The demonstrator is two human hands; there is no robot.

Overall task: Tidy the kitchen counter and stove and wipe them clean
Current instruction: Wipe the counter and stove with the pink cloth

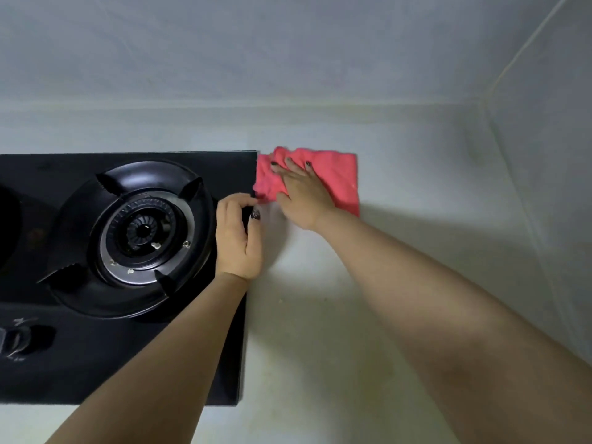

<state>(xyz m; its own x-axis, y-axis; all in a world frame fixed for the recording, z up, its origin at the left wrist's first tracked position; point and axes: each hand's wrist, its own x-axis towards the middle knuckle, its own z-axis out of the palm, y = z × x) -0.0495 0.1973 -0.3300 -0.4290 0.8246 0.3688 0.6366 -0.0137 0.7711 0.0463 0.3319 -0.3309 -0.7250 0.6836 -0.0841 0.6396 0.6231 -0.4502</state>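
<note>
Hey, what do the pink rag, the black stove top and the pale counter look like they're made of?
Pink rag: soft, matte cloth, likely microfibre; it bunches under the right hand. Black stove top: glossy, flat, thin-edged panel, probably glass. Pale counter: smooth, seamless, faintly stained; stone or solid-surface composite, hard to tell which.

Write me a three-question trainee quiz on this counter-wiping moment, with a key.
1. True or false: the right hand presses the pink cloth flat on the counter.
2. Where does the left hand rest? A) on the knob B) at the stove's right edge C) on the wall
3. Fill in: the cloth lies to the ____ of the burner.

Key: 1 true; 2 B; 3 right.
</note>
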